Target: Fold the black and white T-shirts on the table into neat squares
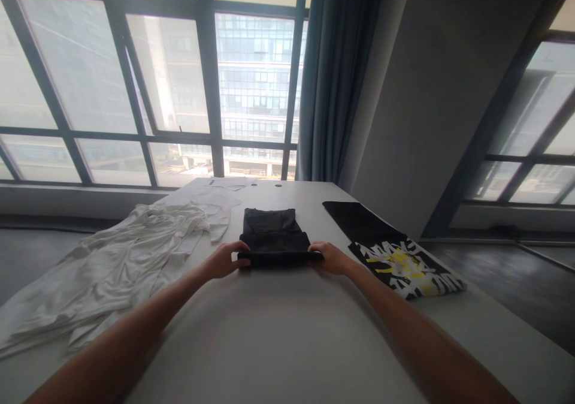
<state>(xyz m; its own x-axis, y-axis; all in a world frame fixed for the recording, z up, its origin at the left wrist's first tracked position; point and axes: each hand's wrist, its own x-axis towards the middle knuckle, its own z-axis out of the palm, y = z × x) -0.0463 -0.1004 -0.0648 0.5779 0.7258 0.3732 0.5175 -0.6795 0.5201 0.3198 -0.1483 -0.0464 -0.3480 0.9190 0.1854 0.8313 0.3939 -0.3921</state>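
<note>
In the middle of the white table lies a black garment [275, 230], partly folded, with a thick folded edge along its near side. My left hand [227, 259] grips the left end of that edge, thumb and fingers closed round it. At the right end, my right hand [330, 258] is closed on the same edge in a similar pinch. The far part of the garment lies flat on the table and narrows into a rectangle. What kind of garment it is, I cannot make out.
A heap of crumpled white cloth [121, 260] covers the table's left side. On the right lie a plain black folded cloth [363, 218] and a black one with a white and yellow print [408, 267]. Papers [228, 183] lie at the far end of the white table [269, 344], before windows and a curtain [335, 80].
</note>
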